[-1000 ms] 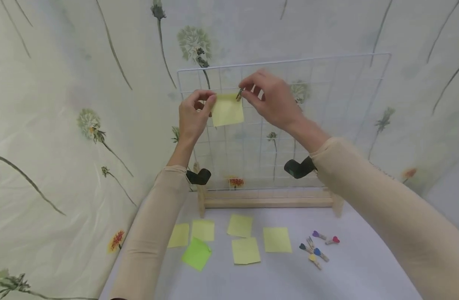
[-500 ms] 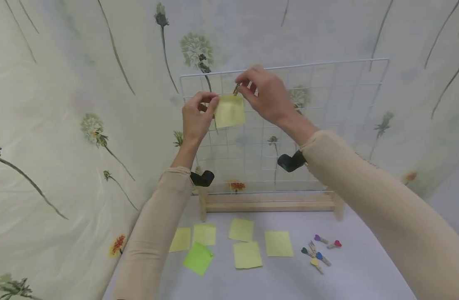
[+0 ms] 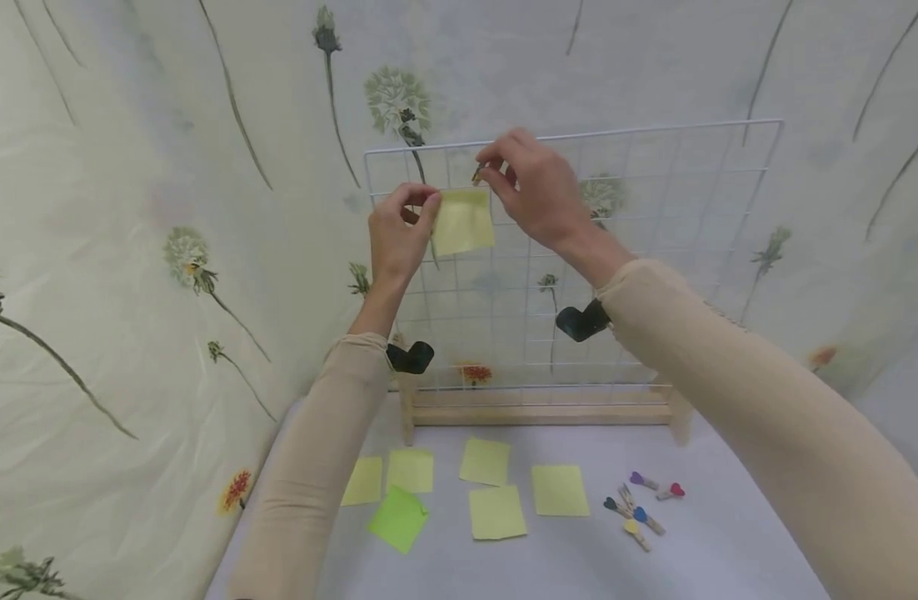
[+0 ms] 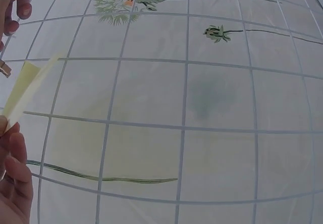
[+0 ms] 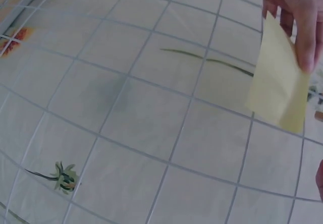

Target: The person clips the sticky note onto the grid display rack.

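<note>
Head view: the person's left hand (image 3: 399, 237) pinches the upper left corner of a square, pale yellow paper note (image 3: 464, 227), which hangs upright in front of an upright white wire grid (image 3: 691, 127). The right hand (image 3: 541, 196) has its fingers closed on a small wooden clothes peg (image 3: 477, 176), just above the note's top edge and apart from it. The grid stands in a pale wooden base (image 3: 541, 414). On the white-covered worktop (image 3: 564, 562) lie five more yellow paper notes (image 3: 498, 512), one bright green paper note (image 3: 397, 518), and a loose cluster of six wooden pegs (image 3: 643, 521), five showing coloured heart tops. No peg fastens any paper to the visible part of the grid, so the work looks to be at an early stage: the first note is up but unclipped, and six others lie loose.

Left wrist view: the held note shows nearly edge-on between the left fingers, the peg tip near it at the border. Whether paper touches wire, I cannot tell.

Right wrist view: the left thumb presses the note's edge; the peg is barely visible, apart from the paper.
</note>
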